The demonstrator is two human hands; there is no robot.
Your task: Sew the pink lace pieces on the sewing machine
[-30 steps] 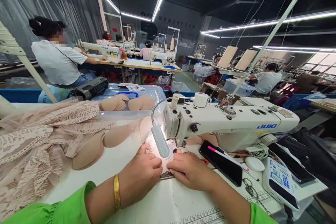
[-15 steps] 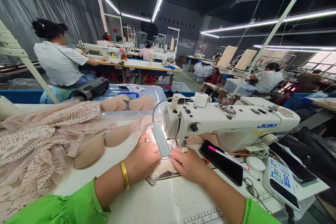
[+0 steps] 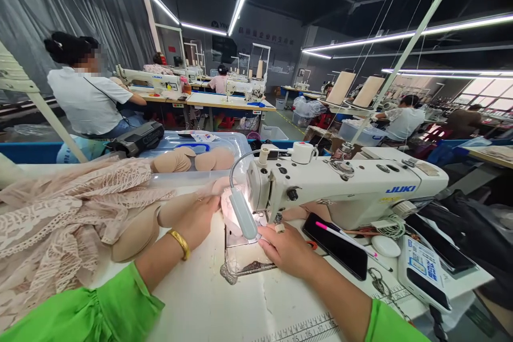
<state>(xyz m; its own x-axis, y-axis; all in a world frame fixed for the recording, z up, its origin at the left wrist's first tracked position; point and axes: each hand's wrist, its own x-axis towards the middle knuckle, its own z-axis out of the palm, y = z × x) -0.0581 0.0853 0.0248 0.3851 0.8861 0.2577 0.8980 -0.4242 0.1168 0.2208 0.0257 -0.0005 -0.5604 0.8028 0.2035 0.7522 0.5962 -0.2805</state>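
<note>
My left hand (image 3: 198, 216), with a gold bangle on the wrist, reaches to the left of the needle. Its fingers are closed on a pale pink fabric piece (image 3: 228, 208) lit by the gooseneck lamp (image 3: 242, 216). My right hand (image 3: 286, 248) lies flat on the table just right of the presser foot, fingers stretched toward the needle and holding nothing. A white JUKI sewing machine (image 3: 344, 189) stands behind both hands. A clear plate with a dark lace strip (image 3: 246, 264) lies in front of the needle.
Pink lace (image 3: 60, 214) is heaped at the left, with beige bra cups (image 3: 136, 235) beside it. A clear box of cups (image 3: 196, 157) stands behind. A phone (image 3: 336, 246), a pink pen and a white device (image 3: 425, 272) lie at the right. Other people sew at tables beyond.
My left hand has moved up and left from the front of the needle to the fabric beside the lamp. The right hand has stayed near the presser foot, and the clear plate is now uncovered.
</note>
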